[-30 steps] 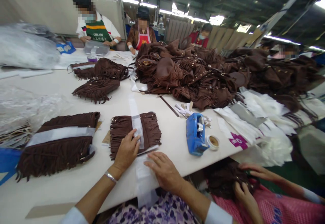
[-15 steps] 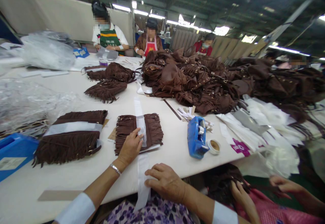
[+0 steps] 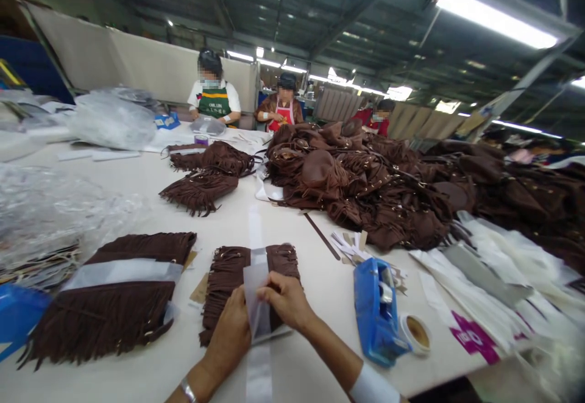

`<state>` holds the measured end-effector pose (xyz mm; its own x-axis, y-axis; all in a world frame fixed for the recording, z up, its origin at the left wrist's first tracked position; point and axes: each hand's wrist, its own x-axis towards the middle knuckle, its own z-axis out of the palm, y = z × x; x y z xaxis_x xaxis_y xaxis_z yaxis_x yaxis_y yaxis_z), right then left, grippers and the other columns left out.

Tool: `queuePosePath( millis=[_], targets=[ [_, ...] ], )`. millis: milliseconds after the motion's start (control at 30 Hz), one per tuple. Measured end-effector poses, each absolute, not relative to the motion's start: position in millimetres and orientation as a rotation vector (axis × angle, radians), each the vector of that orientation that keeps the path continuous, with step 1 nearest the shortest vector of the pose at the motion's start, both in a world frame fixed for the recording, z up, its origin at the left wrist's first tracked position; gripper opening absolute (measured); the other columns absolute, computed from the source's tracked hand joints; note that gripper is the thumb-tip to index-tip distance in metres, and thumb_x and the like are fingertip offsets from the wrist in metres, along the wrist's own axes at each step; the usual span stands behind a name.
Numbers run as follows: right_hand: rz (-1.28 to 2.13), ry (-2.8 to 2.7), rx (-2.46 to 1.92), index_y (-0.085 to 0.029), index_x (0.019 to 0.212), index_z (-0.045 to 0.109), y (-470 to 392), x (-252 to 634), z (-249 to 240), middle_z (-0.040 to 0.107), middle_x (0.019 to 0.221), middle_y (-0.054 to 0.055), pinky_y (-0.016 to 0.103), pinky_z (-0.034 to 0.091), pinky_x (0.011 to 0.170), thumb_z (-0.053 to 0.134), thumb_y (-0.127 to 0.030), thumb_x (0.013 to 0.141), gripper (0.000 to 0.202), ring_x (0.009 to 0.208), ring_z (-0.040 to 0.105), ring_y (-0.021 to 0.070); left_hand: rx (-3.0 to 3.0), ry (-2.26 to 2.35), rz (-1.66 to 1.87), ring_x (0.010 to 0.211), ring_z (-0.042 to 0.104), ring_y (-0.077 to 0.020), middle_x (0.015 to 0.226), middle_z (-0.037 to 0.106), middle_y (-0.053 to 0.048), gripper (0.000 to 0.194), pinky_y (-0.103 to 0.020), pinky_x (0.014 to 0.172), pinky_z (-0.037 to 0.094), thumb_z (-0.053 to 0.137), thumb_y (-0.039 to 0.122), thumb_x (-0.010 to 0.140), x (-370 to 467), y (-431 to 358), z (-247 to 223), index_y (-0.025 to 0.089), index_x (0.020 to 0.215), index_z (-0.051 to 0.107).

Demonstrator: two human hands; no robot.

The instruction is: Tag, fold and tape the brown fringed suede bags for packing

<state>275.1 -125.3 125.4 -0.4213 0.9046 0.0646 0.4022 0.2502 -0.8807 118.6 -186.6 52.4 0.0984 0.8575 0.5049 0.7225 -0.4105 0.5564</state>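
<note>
A brown fringed bag [image 3: 223, 281] lies flat on the table with a translucent whitish strip [image 3: 256, 281] across its middle. My right hand [image 3: 290, 302] pinches the strip's right edge between thumb and finger. On the other edge, my left hand [image 3: 231, 324] is curled around the strip, its fingertips partly hidden behind it. The raised part of the strip stands over the bag, and more of it runs on the table toward me. To the left rests a second fringed bag [image 3: 109, 305], with a similar band [image 3: 123, 274] around it.
A blue tape dispenser [image 3: 377, 311] and a tape roll [image 3: 415, 333] stand at right. Behind them rises a big heap of brown bags [image 3: 347, 177]. Clear plastic [image 3: 59, 208] is spread at left; white bags [image 3: 475, 305] lie right. Several people work across the table.
My right hand has moved up from the table's near edge to the bag, bringing the strip's near part over it. My left hand has shifted down to the strip's left side. The view has tilted upward.
</note>
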Motion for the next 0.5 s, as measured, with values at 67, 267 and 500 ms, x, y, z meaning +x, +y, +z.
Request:
queuePosePath(
  millis=[67, 267, 500],
  targets=[
    [1.086, -1.938, -1.245, -0.020, 0.075, 0.066, -115.7, 268.9, 116.2, 0.064, 0.066, -0.005, 0.020, 0.041, 0.059, 0.065, -0.019, 0.083, 0.008, 0.063, 0.059, 0.0120, 2.185, 1.572, 1.135, 0.106, 0.062, -0.0254, 0.108, 0.063, -0.011, 0.034, -0.043, 0.091, 0.057, 0.055, 0.013, 0.084, 117.7, -184.4, 53.4, 0.022, 0.116, 0.063],
    [0.905, -1.898, -1.442, -0.019, 0.073, 0.063, -106.6, 262.3, 98.0, 0.064, 0.074, -0.002, 0.024, 0.039, 0.069, 0.065, -0.015, 0.081, 0.010, 0.073, 0.059, 0.0144, 2.123, 1.535, 1.041, 0.112, 0.060, -0.0240, 0.118, 0.060, -0.011, 0.040, -0.041, 0.097, 0.055, 0.054, 0.007, 0.081, 111.7, -182.9, 52.9, 0.022, 0.118, 0.059],
    [0.808, -1.878, -1.555, -0.019, 0.071, 0.060, -101.8, 256.8, 94.2, 0.062, 0.073, -0.001, 0.025, 0.034, 0.068, 0.064, -0.014, 0.080, 0.012, 0.072, 0.057, 0.0147, 2.116, 1.534, 1.005, 0.120, 0.057, -0.0239, 0.129, 0.057, -0.014, 0.034, -0.040, 0.103, 0.051, 0.047, 0.014, 0.090, 108.8, -184.7, 57.8, 0.020, 0.123, 0.056]
  ],
)
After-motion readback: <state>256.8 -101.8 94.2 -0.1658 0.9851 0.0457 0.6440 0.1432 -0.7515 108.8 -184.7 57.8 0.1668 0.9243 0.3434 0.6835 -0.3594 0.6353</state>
